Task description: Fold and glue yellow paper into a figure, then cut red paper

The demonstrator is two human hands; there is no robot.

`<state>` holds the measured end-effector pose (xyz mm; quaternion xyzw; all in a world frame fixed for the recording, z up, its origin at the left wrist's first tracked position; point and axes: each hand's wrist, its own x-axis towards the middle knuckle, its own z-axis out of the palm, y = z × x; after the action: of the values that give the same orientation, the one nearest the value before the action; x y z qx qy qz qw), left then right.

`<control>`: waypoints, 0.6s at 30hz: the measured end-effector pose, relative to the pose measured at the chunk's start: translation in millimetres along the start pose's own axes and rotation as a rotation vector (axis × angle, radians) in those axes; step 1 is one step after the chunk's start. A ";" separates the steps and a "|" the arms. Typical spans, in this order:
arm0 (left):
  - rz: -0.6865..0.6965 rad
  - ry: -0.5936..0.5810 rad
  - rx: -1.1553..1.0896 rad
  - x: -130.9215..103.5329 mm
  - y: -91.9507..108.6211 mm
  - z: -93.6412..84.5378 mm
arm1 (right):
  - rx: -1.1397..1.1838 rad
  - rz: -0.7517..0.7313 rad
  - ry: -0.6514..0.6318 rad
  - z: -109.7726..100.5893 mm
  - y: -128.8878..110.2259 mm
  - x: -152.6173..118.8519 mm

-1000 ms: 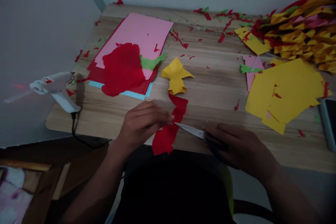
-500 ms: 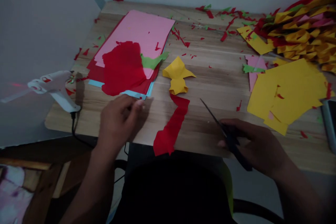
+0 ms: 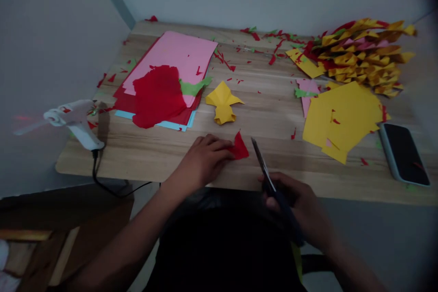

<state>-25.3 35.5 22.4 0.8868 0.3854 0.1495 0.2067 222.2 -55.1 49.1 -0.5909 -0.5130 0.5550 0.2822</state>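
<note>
My left hand (image 3: 207, 159) lies over a red paper strip (image 3: 241, 148) near the table's front edge, its fingers closed on it. Only the strip's pointed far end shows; the rest is hidden under the hand. In my right hand (image 3: 301, 207) is a pair of dark-handled scissors (image 3: 262, 162), blades pointing up and away, just right of the strip. The blades look closed together. A folded yellow paper piece (image 3: 224, 102), wide at the top and pinched in the middle, rests beyond my left hand.
Coloured sheets (image 3: 185, 50) lie at the left under a ragged red piece (image 3: 157, 96). A white glue gun (image 3: 77, 121) stands at the left edge. To the right are yellow sheets (image 3: 342, 118), a phone (image 3: 404, 154) and a pile of folded yellow pieces (image 3: 369, 59). Scraps litter the back.
My left hand has moved right, from beside the paper stack onto the red strip. The scissors in my right hand have come left and nearer to the strip. The view has shifted.
</note>
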 end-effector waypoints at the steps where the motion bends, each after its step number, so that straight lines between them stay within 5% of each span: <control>1: 0.040 -0.019 -0.008 -4.3 -3.9 -5.4 | 0.094 0.022 -0.027 8.7 4.2 -5.5; 7: 0.072 0.114 0.113 -18.1 8.9 -16.6 | 0.621 0.117 -0.209 52.5 29.7 -33.2; 12: -0.085 0.145 0.151 -22.6 34.8 4.2 | 0.689 0.092 -0.115 76.0 41.7 -40.1; 18: -0.102 0.174 0.203 -37.4 35.5 34.6 | 0.815 0.016 -0.078 87.4 64.0 -40.8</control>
<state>-13.1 -23.1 5.5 0.8662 0.4594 0.1754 0.0893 164.1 -133.3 -13.4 -0.4133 -0.2570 0.7370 0.4691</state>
